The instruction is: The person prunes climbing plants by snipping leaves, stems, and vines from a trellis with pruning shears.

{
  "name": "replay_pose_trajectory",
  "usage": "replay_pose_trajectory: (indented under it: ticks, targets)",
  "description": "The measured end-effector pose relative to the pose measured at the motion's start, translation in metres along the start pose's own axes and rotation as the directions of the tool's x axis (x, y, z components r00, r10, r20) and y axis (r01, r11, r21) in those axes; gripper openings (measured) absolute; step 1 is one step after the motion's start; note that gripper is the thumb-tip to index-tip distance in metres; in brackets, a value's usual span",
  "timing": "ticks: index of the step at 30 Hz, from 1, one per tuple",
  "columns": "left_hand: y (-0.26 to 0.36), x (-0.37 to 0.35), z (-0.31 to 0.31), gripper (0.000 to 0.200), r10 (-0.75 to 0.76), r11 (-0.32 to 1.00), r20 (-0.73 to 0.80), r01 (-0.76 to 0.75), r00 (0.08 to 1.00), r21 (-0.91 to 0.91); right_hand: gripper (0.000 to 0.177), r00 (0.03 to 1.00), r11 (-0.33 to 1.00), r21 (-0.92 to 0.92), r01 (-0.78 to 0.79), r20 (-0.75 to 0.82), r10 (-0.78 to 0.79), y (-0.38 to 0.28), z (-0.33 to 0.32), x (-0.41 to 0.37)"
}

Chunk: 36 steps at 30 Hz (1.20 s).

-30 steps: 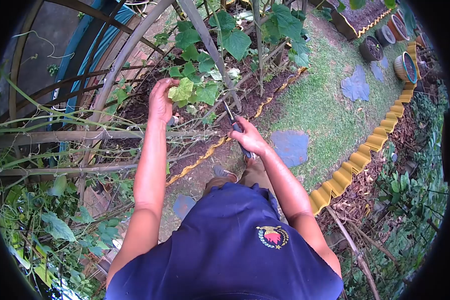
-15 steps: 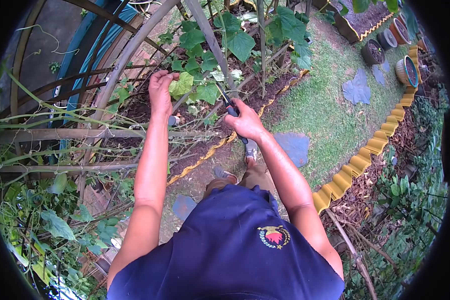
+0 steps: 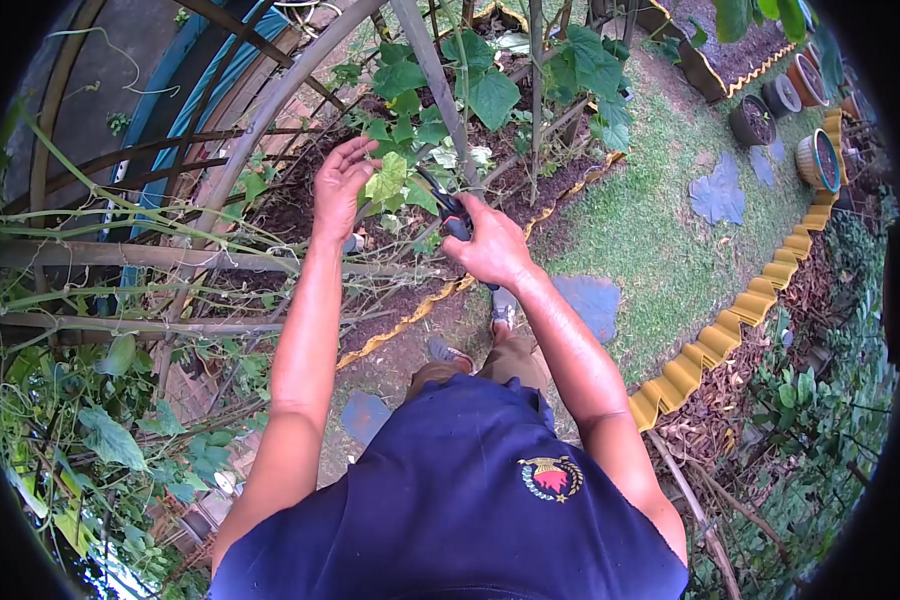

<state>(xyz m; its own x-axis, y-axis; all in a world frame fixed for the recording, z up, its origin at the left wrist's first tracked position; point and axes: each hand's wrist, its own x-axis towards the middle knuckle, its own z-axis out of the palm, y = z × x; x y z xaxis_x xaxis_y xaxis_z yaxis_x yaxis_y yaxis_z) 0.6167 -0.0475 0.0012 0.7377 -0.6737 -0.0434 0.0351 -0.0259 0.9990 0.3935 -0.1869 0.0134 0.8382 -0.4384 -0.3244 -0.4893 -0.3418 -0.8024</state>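
My left hand (image 3: 340,190) is raised at the trellis, its fingers parted from the thumb. Right beside its fingertips is a pale yellow-green leaf (image 3: 388,178). My right hand (image 3: 493,243) is wrapped around the black and red handles of pruning shears (image 3: 456,222). Their blades point up and left toward the leaf, close to its right side. Darker green vine leaves (image 3: 492,98) grow above and behind, around a slanted grey trellis pole (image 3: 432,75).
Curved trellis bars (image 3: 270,95) and a horizontal pole (image 3: 120,256) with dry vines cross the left side. Wavy yellow edging (image 3: 685,375) borders the grass (image 3: 650,220) on the right. Flat stones (image 3: 588,305) lie near my feet; several pots (image 3: 752,122) stand at the upper right.
My left hand has shifted slightly right, and its fingers have spread from the thumb beside the leaf. The shears have drawn slightly left, with their blades now parted.
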Motion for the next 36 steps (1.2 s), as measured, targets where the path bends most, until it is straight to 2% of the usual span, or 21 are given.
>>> replay_pose_trajectory:
  ticks: [2,5,8,14,20,26,29,32,35,36]
  targets:
    - [0.001,-0.001,0.000,0.047,0.009,0.999,0.016,-0.009,1.000,0.035,0.068,1.000,0.999,-0.034,0.027,-0.010,-0.027,-0.006,-0.001,0.005]
    - [0.002,-0.005,0.000,0.050,0.006,0.996,0.024,-0.008,1.000,0.088,0.066,0.986,0.973,-0.211,0.098,-0.111,-0.124,-0.014,0.000,0.011]
    - [0.003,-0.008,0.003,0.051,-0.001,0.989,0.029,-0.004,1.000,0.150,0.062,0.978,0.934,-0.335,0.120,-0.122,-0.170,-0.025,-0.004,0.017]
    - [0.002,-0.012,0.007,0.050,0.082,0.934,0.034,-0.089,0.996,0.345,0.056,0.997,0.896,-0.437,0.077,0.043,-0.064,-0.051,-0.016,0.027]
    - [0.018,-0.017,0.017,0.051,0.045,0.855,0.028,-0.053,0.999,0.515,0.046,0.994,0.892,-0.438,0.110,0.059,-0.094,-0.058,-0.013,0.033]
    - [0.012,-0.018,0.019,0.056,0.059,0.895,0.007,-0.056,0.998,0.443,0.039,0.996,0.944,-0.320,0.084,0.061,-0.068,-0.050,-0.015,0.026]
    - [0.022,-0.020,0.023,0.061,-0.047,0.893,0.004,0.040,0.999,0.448,0.038,0.995,0.949,-0.302,0.092,0.073,-0.073,-0.043,-0.011,0.024]
    - [0.022,-0.018,0.024,0.066,-0.087,0.876,0.022,0.066,0.996,0.477,0.042,0.995,0.948,-0.308,0.081,0.080,-0.060,-0.042,-0.008,0.024]
    - [0.017,-0.012,0.018,0.070,0.070,0.918,0.023,-0.074,0.997,0.389,0.049,0.995,0.939,-0.330,0.098,0.011,-0.100,-0.035,-0.004,0.019]
    - [0.019,-0.010,0.015,0.072,0.073,0.920,0.019,-0.075,0.997,0.386,0.051,0.996,0.953,-0.292,0.075,-0.018,-0.084,-0.031,-0.005,0.016]
